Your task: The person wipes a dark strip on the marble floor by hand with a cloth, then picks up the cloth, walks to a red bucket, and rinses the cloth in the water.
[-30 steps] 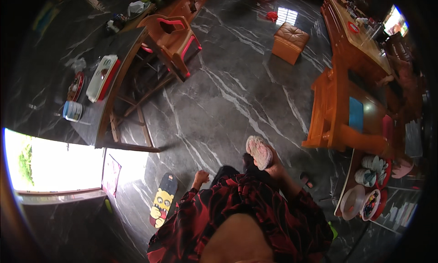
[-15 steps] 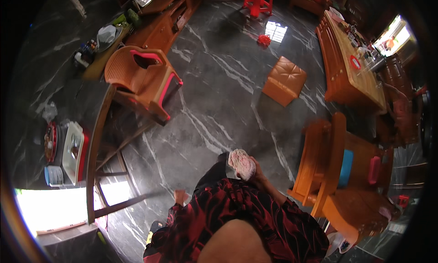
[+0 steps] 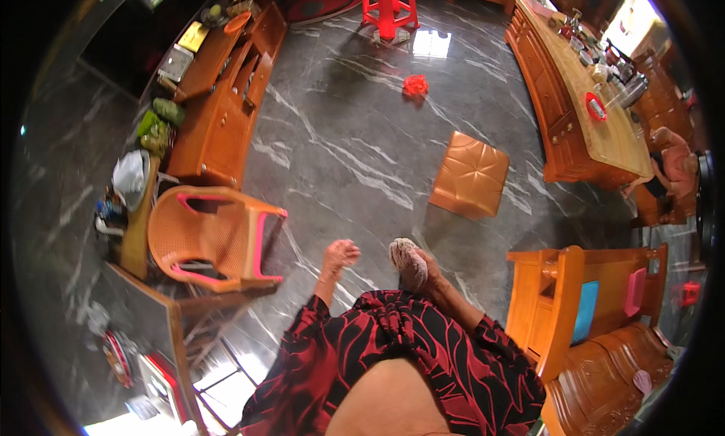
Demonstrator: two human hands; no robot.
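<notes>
My right hand [image 3: 432,268] grips a bunched, fuzzy greyish-pink cloth [image 3: 409,264] in front of my body. The cloth hangs over the dark marbled floor, and part of it is hidden by my fingers. Left of it, apart from the cloth, my left hand [image 3: 342,255] is raised with its fingers loosely bent and apart. Nothing shows in that hand.
An orange plastic armchair [image 3: 215,238] stands at left, near a wooden cabinet [image 3: 219,126]. Ahead are a brown cushioned stool [image 3: 470,173], a red bundle [image 3: 415,85] and a red plastic stool [image 3: 389,9]. A wooden bench [image 3: 559,307] is at right; beyond it sits a person [image 3: 674,168].
My left hand has come up and forward from my side. The cloth has moved slightly right, still in my right hand. The view has shifted, bringing the stool and armchair lower in the picture.
</notes>
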